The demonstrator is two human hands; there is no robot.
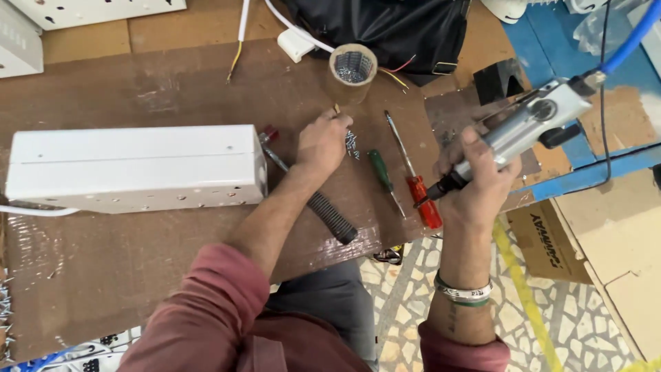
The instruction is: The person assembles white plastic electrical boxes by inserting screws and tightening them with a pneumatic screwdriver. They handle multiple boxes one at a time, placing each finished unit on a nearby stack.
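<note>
My right hand (pixel 475 182) grips a silver pneumatic screwdriver (pixel 527 127) with a blue air hose (pixel 633 38), its dark tip pointing down-left. My left hand (pixel 322 141) rests on the brown worktable (pixel 138 262), fingers pinched over a small pile of screws (pixel 352 143); whether it holds one I cannot tell. A long white metal box (pixel 134 169) lies to the left of that hand. A tool with a black ribbed grip (pixel 330 215) lies under my left forearm.
A green-handled screwdriver (pixel 381 172) and a red-handled screwdriver (pixel 416 186) lie between my hands. A brown tape roll (pixel 352 72) holding screws stands behind, with a black bag (pixel 385 27) beyond. Cardboard (pixel 613 255) lies on the floor at right.
</note>
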